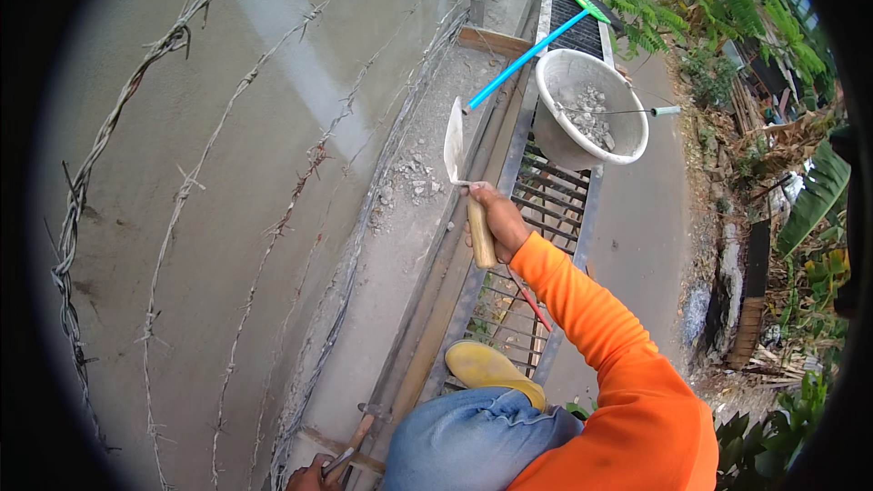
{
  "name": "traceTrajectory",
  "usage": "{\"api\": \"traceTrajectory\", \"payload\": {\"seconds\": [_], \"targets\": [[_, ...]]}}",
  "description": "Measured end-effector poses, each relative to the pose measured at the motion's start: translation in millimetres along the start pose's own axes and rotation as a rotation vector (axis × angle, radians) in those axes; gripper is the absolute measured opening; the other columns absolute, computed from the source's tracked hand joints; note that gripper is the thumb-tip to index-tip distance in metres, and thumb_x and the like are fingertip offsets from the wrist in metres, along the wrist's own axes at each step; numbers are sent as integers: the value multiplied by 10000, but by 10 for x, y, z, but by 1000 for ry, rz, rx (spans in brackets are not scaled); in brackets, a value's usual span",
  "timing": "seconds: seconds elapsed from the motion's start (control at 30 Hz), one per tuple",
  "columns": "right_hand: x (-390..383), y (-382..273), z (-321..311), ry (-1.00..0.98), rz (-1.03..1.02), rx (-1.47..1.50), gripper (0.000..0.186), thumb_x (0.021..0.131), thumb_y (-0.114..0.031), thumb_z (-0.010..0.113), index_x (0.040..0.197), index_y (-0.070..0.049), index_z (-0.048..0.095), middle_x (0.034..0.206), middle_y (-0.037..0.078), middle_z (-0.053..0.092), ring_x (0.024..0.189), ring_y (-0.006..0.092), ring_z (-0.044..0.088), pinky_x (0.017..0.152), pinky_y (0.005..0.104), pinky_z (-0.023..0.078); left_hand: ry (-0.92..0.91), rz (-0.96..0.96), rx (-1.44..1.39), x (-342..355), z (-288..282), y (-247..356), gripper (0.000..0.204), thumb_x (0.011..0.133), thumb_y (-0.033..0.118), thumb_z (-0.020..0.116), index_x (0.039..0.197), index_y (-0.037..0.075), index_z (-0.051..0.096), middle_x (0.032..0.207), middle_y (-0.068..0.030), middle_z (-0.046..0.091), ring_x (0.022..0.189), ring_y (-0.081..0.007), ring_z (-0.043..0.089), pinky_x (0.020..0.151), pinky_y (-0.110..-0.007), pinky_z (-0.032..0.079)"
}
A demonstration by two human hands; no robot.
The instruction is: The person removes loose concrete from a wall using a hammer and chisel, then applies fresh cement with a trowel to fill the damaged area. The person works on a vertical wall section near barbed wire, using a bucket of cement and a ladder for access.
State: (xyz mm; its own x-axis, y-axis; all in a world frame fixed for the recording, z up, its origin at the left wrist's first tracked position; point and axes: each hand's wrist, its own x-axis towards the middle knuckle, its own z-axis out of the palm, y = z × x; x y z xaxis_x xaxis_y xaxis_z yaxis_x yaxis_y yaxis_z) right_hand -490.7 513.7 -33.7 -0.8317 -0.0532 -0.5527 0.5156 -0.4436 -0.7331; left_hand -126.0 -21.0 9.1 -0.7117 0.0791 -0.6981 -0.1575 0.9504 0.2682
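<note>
My right hand (498, 218), in an orange sleeve, grips the wooden handle of a mason's trowel (455, 147). Its steel blade points up and away, over the mortar-strewn concrete ledge (409, 209) at the foot of the wall. At the bottom edge my left hand (311, 475) is only partly visible, closed around the lower end of a small wooden-handled hammer (362, 427) that rests against the metal frame. My knee in blue jeans (473, 441) and a yellow boot (486, 365) rest on the metal grate walkway (546, 200).
A grey plastered wall (255, 145) carries strands of barbed wire (182, 191). On the grate ahead stands a white bucket (627, 141) with mortar lumps, and a blue-handled broom (523, 59) with a green head. A paved path and plants lie far below right.
</note>
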Motion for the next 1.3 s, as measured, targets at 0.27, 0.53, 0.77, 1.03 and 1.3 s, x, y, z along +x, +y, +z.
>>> {"api": "traceTrajectory", "payload": {"seconds": [0.27,0.53,0.77,1.03,1.3], "targets": [[1696,1217,-45,-668,319,-1048,318,973,-387,560,1019,-89,665,815,96,621,628,245,639,523,422,550,-16,14,130,-101,8,-134,654,767,292,730,1355,76,544,760,-184,688,677,-355,681,637,-454,545],[2325,345,-451,-493,396,-1152,255,979,-356,540,1062,-142,650,745,40,538,530,194,533,453,381,472,-82,-106,2,-318,-29,-4,540,805,294,687,1257,8,609,759,-182,694,663,-310,684,614,-425,543],[2284,416,-420,-562,480,-1079,250,983,-355,561,957,-116,629,730,62,559,553,199,538,494,397,477,-145,-70,1,-232,2,-115,540,839,232,638,1336,39,549,793,-192,691,658,-294,665,622,-422,536],[2374,429,-466,-425,430,-902,244,1004,-343,516,1009,-120,616,727,53,533,512,187,501,457,373,443,-83,-127,-105,-204,305,-479,517,847,245,650,1313,44,555,771,-215,677,664,-311,671,634,-426,542],[1422,1061,-64,-187,303,-710,345,944,-320,616,1056,7,615,826,157,651,658,281,663,571,464,549,18,8,74,-215,174,-305,533,836,263,640,1327,76,551,761,-214,680,660,-372,674,606,-453,542]]}}
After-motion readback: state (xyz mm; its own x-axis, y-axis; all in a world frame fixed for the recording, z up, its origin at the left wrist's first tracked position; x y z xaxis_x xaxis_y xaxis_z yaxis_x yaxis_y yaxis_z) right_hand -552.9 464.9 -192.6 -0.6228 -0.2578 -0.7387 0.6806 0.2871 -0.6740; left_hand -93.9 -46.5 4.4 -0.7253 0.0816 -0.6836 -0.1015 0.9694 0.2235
